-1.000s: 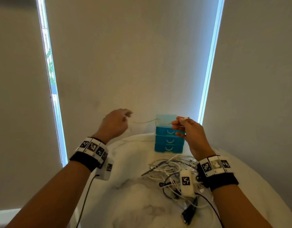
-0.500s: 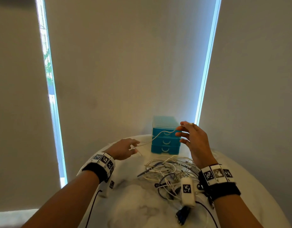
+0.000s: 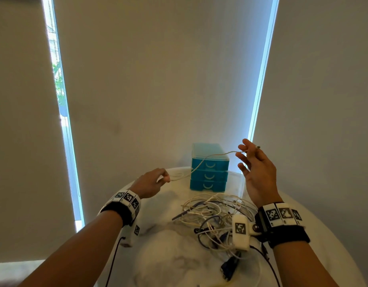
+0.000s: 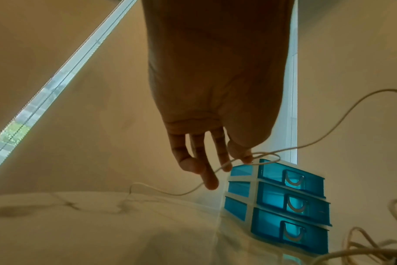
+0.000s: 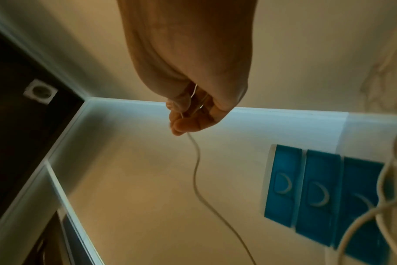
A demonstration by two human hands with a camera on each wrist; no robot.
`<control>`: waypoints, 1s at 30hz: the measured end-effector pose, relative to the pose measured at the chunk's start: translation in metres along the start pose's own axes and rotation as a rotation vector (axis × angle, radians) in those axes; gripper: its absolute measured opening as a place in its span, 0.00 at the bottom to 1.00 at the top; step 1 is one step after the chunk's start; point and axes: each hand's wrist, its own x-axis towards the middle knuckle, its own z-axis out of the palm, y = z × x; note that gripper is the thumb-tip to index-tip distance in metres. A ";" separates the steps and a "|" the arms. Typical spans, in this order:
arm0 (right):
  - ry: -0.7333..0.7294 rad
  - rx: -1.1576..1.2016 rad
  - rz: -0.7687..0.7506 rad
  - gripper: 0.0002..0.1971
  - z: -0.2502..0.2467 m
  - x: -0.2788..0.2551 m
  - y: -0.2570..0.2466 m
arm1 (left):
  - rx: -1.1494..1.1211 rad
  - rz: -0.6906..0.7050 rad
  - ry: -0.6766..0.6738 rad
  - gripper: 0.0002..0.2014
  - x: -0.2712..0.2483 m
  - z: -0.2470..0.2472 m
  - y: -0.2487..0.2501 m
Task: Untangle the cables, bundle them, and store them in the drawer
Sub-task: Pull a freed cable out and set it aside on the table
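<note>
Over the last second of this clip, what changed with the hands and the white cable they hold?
The left hand dropped from raised beside the drawer unit down near the table, so the white cable, taut a second ago, now sags in a curve. The right hand stayed raised, its free fingers opening out. Both still pinch the cable. The tangled pile and the closed drawers are unchanged.

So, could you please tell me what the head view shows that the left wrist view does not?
Only the head view shows the right hand pinching the white cable's far end, and the tangled cable pile on the table. Only the left wrist view shows the cable looped at the left hand's thumb and its slack trailing onto the table. Both show the blue three-drawer organiser, drawers closed.
</note>
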 end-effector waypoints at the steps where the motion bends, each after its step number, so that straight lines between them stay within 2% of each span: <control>1: -0.057 0.075 0.061 0.15 -0.001 0.002 -0.001 | -0.040 -0.020 0.001 0.08 0.001 0.001 -0.002; 3: -0.192 0.181 0.194 0.18 -0.006 0.005 -0.004 | -0.096 -0.095 0.088 0.08 0.002 0.000 -0.006; 5: -0.245 0.124 0.268 0.19 -0.014 0.010 -0.006 | -0.168 -0.175 0.236 0.08 0.000 -0.005 -0.011; 7: -0.149 0.040 0.253 0.19 -0.023 0.017 -0.007 | -0.219 -0.275 0.371 0.09 -0.006 -0.015 -0.016; 9: 0.034 -0.007 0.165 0.17 -0.031 0.024 -0.009 | -0.213 -0.389 0.431 0.10 -0.012 -0.023 -0.026; 11: 0.150 -0.064 0.040 0.10 -0.032 0.027 -0.012 | -0.204 -0.476 0.435 0.10 -0.018 -0.026 -0.041; 13: 0.181 -0.114 -0.079 0.07 -0.026 0.025 -0.013 | -0.193 -0.524 0.439 0.09 -0.023 -0.030 -0.055; 16: 0.093 -0.183 -0.153 0.03 -0.007 0.016 -0.007 | -0.160 -0.628 0.368 0.12 -0.026 -0.040 -0.061; 18: 0.021 -0.186 -0.126 0.02 0.009 0.011 0.004 | -0.075 -0.673 0.260 0.22 -0.027 -0.045 -0.050; 19: -0.007 -0.182 -0.111 0.03 0.015 0.009 0.011 | 0.015 -0.649 0.255 0.25 -0.027 -0.048 -0.039; 20: -0.037 -0.181 -0.095 0.04 0.022 0.006 0.018 | 0.096 -0.568 0.309 0.25 -0.024 -0.050 -0.025; 22: -0.126 -0.181 -0.038 0.06 0.035 -0.002 0.032 | 0.174 -0.289 0.467 0.21 -0.014 -0.051 0.010; 23: -0.179 -0.179 0.000 0.07 0.041 -0.006 0.037 | 0.114 -0.144 0.486 0.18 -0.009 -0.051 0.032; 24: -0.232 -0.185 0.030 0.08 0.047 -0.011 0.041 | -0.034 -0.035 0.431 0.18 -0.007 -0.052 0.056; 25: -0.277 -0.203 0.044 0.09 0.052 -0.016 0.045 | -0.220 0.025 0.303 0.21 -0.005 -0.051 0.077; 27: -0.314 -0.250 0.046 0.08 0.058 -0.021 0.046 | -0.546 0.045 0.001 0.30 -0.008 -0.048 0.116; 28: -0.309 -0.280 0.046 0.08 0.059 -0.022 0.044 | -0.645 0.028 -0.092 0.34 -0.012 -0.048 0.130; 30: -0.283 -0.344 0.057 0.08 0.052 -0.020 0.040 | -0.630 0.018 -0.141 0.35 -0.020 -0.046 0.145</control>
